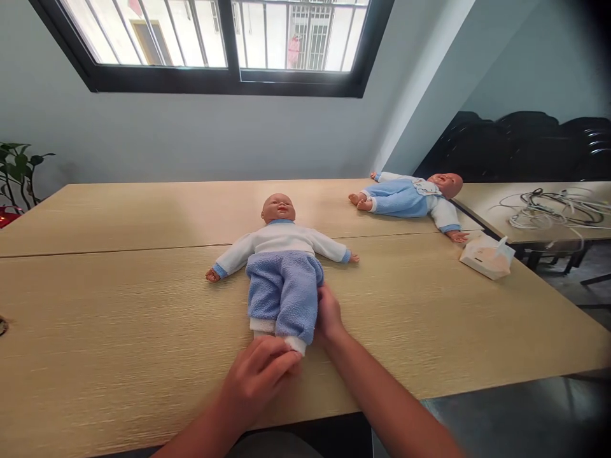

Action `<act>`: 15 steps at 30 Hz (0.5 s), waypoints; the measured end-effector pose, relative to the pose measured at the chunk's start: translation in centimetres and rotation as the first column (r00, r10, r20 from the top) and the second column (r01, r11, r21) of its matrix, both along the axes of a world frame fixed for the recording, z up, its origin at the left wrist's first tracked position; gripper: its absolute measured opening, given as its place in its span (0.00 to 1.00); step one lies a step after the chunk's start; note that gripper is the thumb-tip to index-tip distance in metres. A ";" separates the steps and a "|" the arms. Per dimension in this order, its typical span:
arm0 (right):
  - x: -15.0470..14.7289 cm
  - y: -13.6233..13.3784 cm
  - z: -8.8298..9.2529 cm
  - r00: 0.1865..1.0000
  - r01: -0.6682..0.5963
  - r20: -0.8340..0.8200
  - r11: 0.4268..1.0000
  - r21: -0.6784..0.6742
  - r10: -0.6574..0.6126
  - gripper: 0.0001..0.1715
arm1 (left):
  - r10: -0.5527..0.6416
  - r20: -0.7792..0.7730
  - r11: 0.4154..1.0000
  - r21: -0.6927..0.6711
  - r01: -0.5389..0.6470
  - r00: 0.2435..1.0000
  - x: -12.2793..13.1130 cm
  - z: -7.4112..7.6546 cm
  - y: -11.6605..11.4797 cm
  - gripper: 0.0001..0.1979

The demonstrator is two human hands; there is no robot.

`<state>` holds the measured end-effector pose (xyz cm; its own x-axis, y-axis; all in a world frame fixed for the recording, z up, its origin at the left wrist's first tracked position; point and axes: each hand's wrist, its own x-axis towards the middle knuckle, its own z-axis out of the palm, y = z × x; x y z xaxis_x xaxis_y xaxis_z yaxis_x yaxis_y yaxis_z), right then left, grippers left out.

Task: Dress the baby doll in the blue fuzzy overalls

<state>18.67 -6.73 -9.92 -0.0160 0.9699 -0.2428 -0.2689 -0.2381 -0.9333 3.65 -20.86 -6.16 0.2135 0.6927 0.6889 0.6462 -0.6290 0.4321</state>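
A baby doll (281, 254) in a white top and blue fleece trousers lies on its back on the wooden table (119, 318), arms spread, head toward the window. My left hand (260, 375) is closed around the doll's feet at the trouser cuffs. My right hand (328, 313) presses against the outer side of the doll's right-hand trouser leg, fingers curled on the fabric. A second doll (410, 196) in light blue clothes lies at the table's far right.
A tissue pack (487, 256) lies near the right edge. A side table at right carries coiled cables (548, 210). Black chairs (525, 143) stand behind it. A potted plant (16, 172) is at far left, and a window runs above.
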 end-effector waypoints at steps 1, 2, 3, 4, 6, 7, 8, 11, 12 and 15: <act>0.3 0.3 0.0 0.999 0.010 -0.049 1.000 -0.028 -0.012 0.14 | -0.008 0.029 1.000 0.003 0.008 1.000 -0.5 0.0 -0.1 0.14; 0.7 0.7 0.1 0.995 0.012 -0.097 0.998 -0.056 -0.018 0.15 | -0.005 0.053 1.000 0.002 0.005 0.999 -1.0 0.0 -0.2 0.14; 1.1 1.2 0.2 0.992 0.006 -0.126 0.997 -0.078 -0.016 0.16 | 0.006 0.072 1.000 -0.004 -0.005 0.997 -1.4 0.0 -0.5 0.14; 1.5 1.7 0.2 0.993 -0.009 -0.116 0.996 -0.084 -0.001 0.17 | 0.019 0.086 1.000 -0.018 -0.018 0.996 -1.8 0.0 -0.7 0.13; 2.4 3.0 0.4 0.999 -0.041 -0.006 0.997 -0.062 0.040 0.17 | 0.041 0.106 0.998 -0.048 -0.036 0.993 -2.5 0.1 -1.4 0.13; 2.8 3.8 0.6 0.997 -0.049 0.059 0.998 -0.046 0.052 0.17 | 0.044 0.117 0.998 -0.055 -0.038 0.992 -2.9 0.2 -1.8 0.13; 3.2 4.6 0.7 0.992 -0.051 0.118 0.998 -0.030 0.055 0.16 | 0.039 0.125 0.998 -0.056 -0.032 0.991 -3.2 0.4 -2.2 0.13; 3.6 6.8 1.4 0.973 -0.049 0.227 0.999 0.007 0.046 0.12 | -0.002 0.125 0.999 -0.045 0.008 0.992 -4.0 1.0 -3.4 0.10; 3.5 7.4 1.6 0.964 -0.048 0.263 0.999 0.024 0.040 0.11 | -0.014 0.111 0.999 -0.050 0.020 0.994 -4.1 1.2 -3.7 0.09; 2.8 8.5 2.0 0.932 -0.034 0.361 0.995 0.090 -0.001 0.07 | -0.018 0.074 0.999 -0.036 0.021 0.997 -4.0 1.3 -4.2 0.07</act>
<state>21.45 1.80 -7.91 0.0398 0.9888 -0.1436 0.0932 -0.1468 -0.9848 -0.39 -25.06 -4.90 0.1767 0.7137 0.6778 0.5998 -0.6241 0.5008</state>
